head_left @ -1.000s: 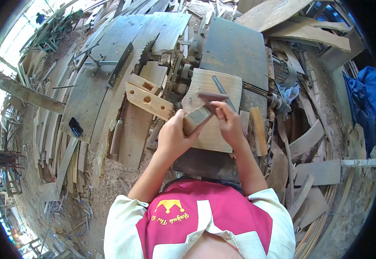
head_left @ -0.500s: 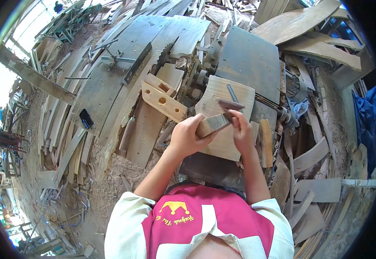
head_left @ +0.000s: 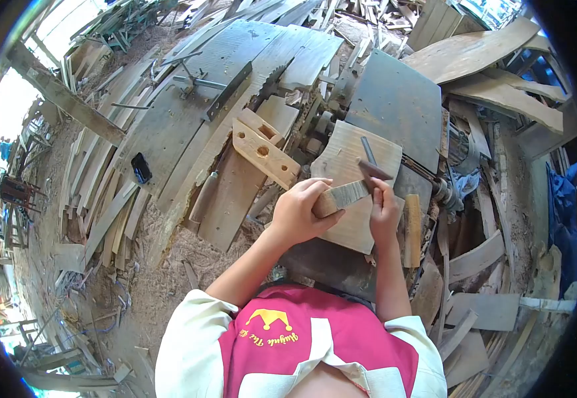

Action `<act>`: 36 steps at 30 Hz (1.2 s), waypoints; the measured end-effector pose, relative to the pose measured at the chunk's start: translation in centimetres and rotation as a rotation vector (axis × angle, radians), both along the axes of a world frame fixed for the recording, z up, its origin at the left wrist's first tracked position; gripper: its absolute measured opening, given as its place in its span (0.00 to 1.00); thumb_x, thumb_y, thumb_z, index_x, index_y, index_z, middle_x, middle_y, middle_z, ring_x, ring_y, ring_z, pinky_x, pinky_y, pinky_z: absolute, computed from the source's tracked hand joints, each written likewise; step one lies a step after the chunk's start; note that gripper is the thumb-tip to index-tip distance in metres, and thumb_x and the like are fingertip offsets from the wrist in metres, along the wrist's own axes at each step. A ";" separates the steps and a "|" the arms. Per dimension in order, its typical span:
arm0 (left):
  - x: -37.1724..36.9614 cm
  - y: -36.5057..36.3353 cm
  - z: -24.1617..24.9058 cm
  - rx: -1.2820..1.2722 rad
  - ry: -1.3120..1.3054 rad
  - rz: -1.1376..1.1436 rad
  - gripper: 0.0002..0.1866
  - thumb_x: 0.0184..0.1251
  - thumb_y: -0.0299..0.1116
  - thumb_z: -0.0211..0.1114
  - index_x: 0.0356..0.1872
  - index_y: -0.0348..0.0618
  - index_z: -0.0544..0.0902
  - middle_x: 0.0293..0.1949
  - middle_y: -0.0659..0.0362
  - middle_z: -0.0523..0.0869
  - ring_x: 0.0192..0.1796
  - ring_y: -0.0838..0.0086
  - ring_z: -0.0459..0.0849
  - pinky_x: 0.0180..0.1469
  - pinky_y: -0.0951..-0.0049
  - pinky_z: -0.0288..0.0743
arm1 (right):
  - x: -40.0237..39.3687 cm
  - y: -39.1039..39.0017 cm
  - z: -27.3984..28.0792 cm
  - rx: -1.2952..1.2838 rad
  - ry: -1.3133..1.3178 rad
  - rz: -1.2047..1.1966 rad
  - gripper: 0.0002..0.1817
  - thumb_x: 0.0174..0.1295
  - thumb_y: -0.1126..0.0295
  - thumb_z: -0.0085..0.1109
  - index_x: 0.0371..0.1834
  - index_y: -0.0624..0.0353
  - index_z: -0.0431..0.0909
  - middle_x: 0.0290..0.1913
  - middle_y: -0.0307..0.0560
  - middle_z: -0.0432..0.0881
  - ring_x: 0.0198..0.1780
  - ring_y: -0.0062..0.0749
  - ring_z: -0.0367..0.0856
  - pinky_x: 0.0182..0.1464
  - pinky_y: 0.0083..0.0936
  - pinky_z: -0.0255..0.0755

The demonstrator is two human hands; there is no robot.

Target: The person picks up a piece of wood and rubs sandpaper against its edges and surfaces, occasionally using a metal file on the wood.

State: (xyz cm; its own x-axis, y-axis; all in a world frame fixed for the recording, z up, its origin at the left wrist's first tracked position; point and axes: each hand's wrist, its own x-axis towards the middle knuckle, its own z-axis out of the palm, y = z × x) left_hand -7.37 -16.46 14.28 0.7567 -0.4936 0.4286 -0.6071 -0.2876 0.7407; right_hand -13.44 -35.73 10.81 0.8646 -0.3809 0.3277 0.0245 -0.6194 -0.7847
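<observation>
My left hand (head_left: 304, 211) is wrapped round the near end of a short wooden block (head_left: 343, 198), with a grey, rough long face turned up. In my right hand (head_left: 385, 211) is a dark brown, hammer-like tool (head_left: 375, 170). Its crosswise head overlaps the block's far end in this view; the grip is mostly hidden by my fingers. Below both hands lies a pale wooden board (head_left: 349, 233). A thin blue-grey metal rod (head_left: 368, 150) lies on that board, just beyond the tool.
A wooden piece with round holes (head_left: 262, 152) sits left of the board, near a toothed saw blade (head_left: 272, 85). A wood-handled tool (head_left: 203, 197) and a black phone-like object (head_left: 141, 168) lie farther left. Offcuts (head_left: 477, 257) crowd the right side.
The view has shifted, so the bench things appear farther right and slightly lower. The dark tool's head has tilted and sits closer over the block's far end. Both hands keep their hold.
</observation>
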 end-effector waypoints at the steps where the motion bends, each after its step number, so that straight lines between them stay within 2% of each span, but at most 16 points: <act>1: -0.1 0.0 -0.1 -0.004 0.004 -0.001 0.21 0.45 0.37 0.73 0.39 0.37 0.78 0.44 0.50 0.82 0.45 0.56 0.82 0.46 0.65 0.76 | 0.2 -0.8 -0.3 0.035 0.036 -0.041 0.11 0.64 0.75 0.48 0.47 0.57 0.76 0.43 0.52 0.82 0.46 0.43 0.80 0.50 0.31 0.69; 3: -0.2 0.0 -0.1 -0.005 0.001 0.005 0.22 0.45 0.37 0.73 0.40 0.37 0.78 0.43 0.50 0.82 0.44 0.57 0.82 0.46 0.65 0.76 | 0.0 -0.7 0.0 0.072 0.074 -0.085 0.11 0.64 0.75 0.47 0.46 0.58 0.76 0.43 0.53 0.81 0.45 0.44 0.80 0.49 0.31 0.70; 6: 0.0 -0.1 -0.7 0.038 0.018 0.015 0.22 0.45 0.42 0.72 0.40 0.40 0.78 0.44 0.52 0.82 0.45 0.59 0.82 0.44 0.64 0.77 | -0.6 2.9 3.9 -0.023 -0.017 0.104 0.10 0.64 0.75 0.47 0.46 0.57 0.76 0.42 0.52 0.82 0.44 0.43 0.80 0.49 0.31 0.69; 8: 0.0 0.0 0.0 0.042 0.037 -0.014 0.23 0.45 0.41 0.72 0.40 0.39 0.78 0.43 0.52 0.82 0.45 0.59 0.82 0.44 0.64 0.77 | -1.6 4.8 5.7 -0.207 -0.184 0.324 0.11 0.63 0.76 0.48 0.46 0.57 0.76 0.42 0.52 0.82 0.44 0.43 0.80 0.49 0.30 0.69; 11: -0.1 0.0 -0.3 0.005 -0.006 -0.011 0.22 0.44 0.41 0.72 0.39 0.39 0.79 0.41 0.53 0.83 0.44 0.59 0.82 0.44 0.65 0.77 | -1.0 2.2 1.8 -0.110 -0.152 0.107 0.10 0.63 0.76 0.49 0.45 0.56 0.76 0.41 0.52 0.82 0.43 0.43 0.80 0.49 0.29 0.68; 12: -0.1 0.1 -0.3 0.001 -0.008 -0.021 0.22 0.45 0.39 0.72 0.40 0.39 0.78 0.42 0.52 0.82 0.44 0.58 0.82 0.45 0.65 0.76 | -0.9 0.6 0.1 -0.010 0.004 0.005 0.10 0.62 0.76 0.49 0.45 0.56 0.77 0.42 0.54 0.81 0.44 0.44 0.80 0.49 0.30 0.68; 15: -0.4 -0.2 -0.2 -0.012 -0.013 -0.027 0.22 0.45 0.37 0.73 0.41 0.39 0.78 0.42 0.51 0.82 0.44 0.57 0.82 0.46 0.65 0.75 | -0.2 -1.6 -0.1 0.165 0.086 -0.041 0.11 0.62 0.76 0.49 0.46 0.55 0.77 0.43 0.54 0.81 0.45 0.44 0.80 0.49 0.30 0.68; 16: -0.4 -0.4 -0.1 -0.013 -0.022 -0.026 0.22 0.45 0.37 0.73 0.42 0.39 0.78 0.42 0.51 0.82 0.44 0.57 0.82 0.46 0.65 0.75 | -0.2 -1.1 1.3 -0.018 0.155 0.014 0.12 0.63 0.76 0.48 0.47 0.56 0.76 0.45 0.55 0.81 0.47 0.44 0.79 0.48 0.31 0.69; 17: -0.5 -0.5 -0.1 -0.014 -0.018 -0.030 0.22 0.45 0.37 0.73 0.42 0.39 0.78 0.42 0.51 0.82 0.44 0.57 0.82 0.46 0.65 0.75 | -0.5 0.3 2.8 -0.018 0.158 0.010 0.12 0.63 0.76 0.48 0.47 0.56 0.76 0.45 0.55 0.81 0.47 0.44 0.79 0.48 0.31 0.69; 19: -0.6 -0.5 0.0 0.033 -0.002 0.016 0.21 0.44 0.39 0.71 0.40 0.41 0.79 0.41 0.52 0.83 0.43 0.58 0.82 0.43 0.64 0.77 | -1.3 3.1 5.1 -0.171 -0.079 0.271 0.11 0.64 0.74 0.48 0.48 0.57 0.75 0.44 0.55 0.81 0.46 0.46 0.80 0.46 0.33 0.71; 23: -0.8 -0.2 0.2 0.003 0.002 -0.047 0.21 0.45 0.36 0.72 0.41 0.39 0.78 0.42 0.52 0.82 0.45 0.58 0.82 0.47 0.66 0.75 | -1.6 1.5 1.2 -0.207 -0.197 0.235 0.11 0.65 0.73 0.47 0.47 0.58 0.75 0.44 0.55 0.81 0.46 0.47 0.79 0.44 0.34 0.72; 25: -0.9 -0.2 0.2 0.009 0.023 -0.039 0.21 0.45 0.35 0.72 0.41 0.39 0.78 0.43 0.52 0.82 0.45 0.58 0.82 0.47 0.66 0.75 | -1.3 -1.9 -1.5 0.034 -0.018 -0.044 0.11 0.66 0.70 0.46 0.47 0.58 0.76 0.42 0.56 0.81 0.44 0.49 0.79 0.43 0.34 0.72; 26: -1.0 -0.2 0.1 0.009 0.008 -0.057 0.21 0.45 0.35 0.72 0.41 0.40 0.78 0.43 0.52 0.82 0.45 0.59 0.82 0.47 0.66 0.75 | -1.3 -3.1 -1.5 0.033 -0.016 -0.046 0.11 0.66 0.70 0.46 0.47 0.58 0.76 0.42 0.56 0.81 0.44 0.49 0.79 0.43 0.34 0.72; 28: -1.0 -0.1 0.0 0.002 -0.011 -0.079 0.20 0.45 0.35 0.73 0.41 0.40 0.78 0.44 0.52 0.82 0.46 0.59 0.82 0.47 0.66 0.75 | -1.2 -4.9 -1.5 -0.018 0.249 -0.078 0.12 0.67 0.66 0.45 0.47 0.58 0.76 0.38 0.59 0.81 0.41 0.50 0.80 0.42 0.34 0.71; 34: -1.4 1.6 -1.1 -0.051 -0.036 -0.016 0.19 0.45 0.37 0.72 0.38 0.40 0.78 0.40 0.53 0.83 0.43 0.59 0.82 0.44 0.65 0.76 | -1.6 -3.7 -6.0 0.115 0.096 -0.062 0.14 0.68 0.65 0.44 0.48 0.59 0.76 0.39 0.58 0.81 0.42 0.47 0.80 0.44 0.33 0.71; 36: -1.8 2.5 -1.1 -0.062 0.097 0.036 0.20 0.47 0.36 0.71 0.41 0.41 0.77 0.38 0.52 0.83 0.41 0.59 0.83 0.43 0.66 0.76 | -2.1 -2.9 -6.8 0.081 0.155 -0.074 0.15 0.69 0.65 0.43 0.48 0.62 0.75 0.42 0.55 0.81 0.44 0.42 0.79 0.48 0.29 0.70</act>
State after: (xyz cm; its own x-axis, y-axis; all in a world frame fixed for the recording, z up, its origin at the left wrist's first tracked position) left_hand -9.15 -14.00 13.15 0.8126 -0.4403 0.3819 -0.5223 -0.2593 0.8124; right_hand -15.56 -38.59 4.04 0.8712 -0.4647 0.1584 -0.1436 -0.5497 -0.8229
